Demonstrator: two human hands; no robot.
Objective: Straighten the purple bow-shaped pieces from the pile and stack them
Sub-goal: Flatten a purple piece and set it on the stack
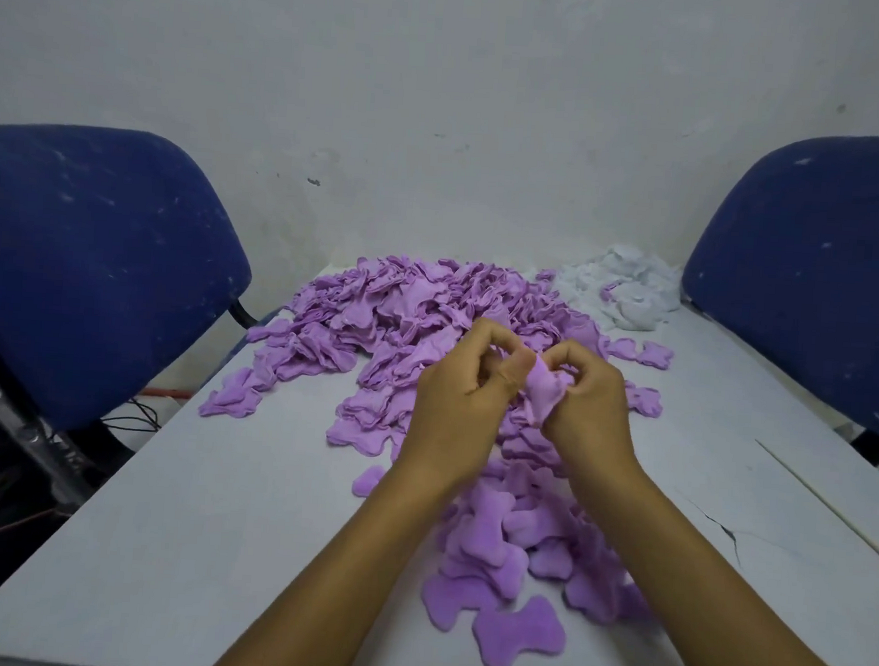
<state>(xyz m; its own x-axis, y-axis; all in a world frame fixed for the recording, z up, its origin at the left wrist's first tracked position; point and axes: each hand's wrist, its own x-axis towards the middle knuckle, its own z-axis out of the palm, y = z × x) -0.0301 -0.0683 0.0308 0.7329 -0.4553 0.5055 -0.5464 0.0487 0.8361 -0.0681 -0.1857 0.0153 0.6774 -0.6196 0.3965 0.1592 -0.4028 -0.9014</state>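
My left hand (454, 400) and right hand (590, 406) both pinch one purple piece (543, 393), fingers curled tight on its edges, and my grip keeps it crumpled in the air above the pile (402, 315). Flattened pieces (497, 537) lie overlapped below my wrists on the surface (198, 539), too many to count. A white heap (623, 287) sits far right. Two blue chairs (87, 259) flank the surface. I see no writing.

Purple bow-shaped pieces (497, 537): soft matt cloth, fleecy nap. White scraps (623, 287): fluffy cloth. Table (209, 524): smooth matt grey, cracked. Chairs (87, 259): blue woven upholstery, linty.
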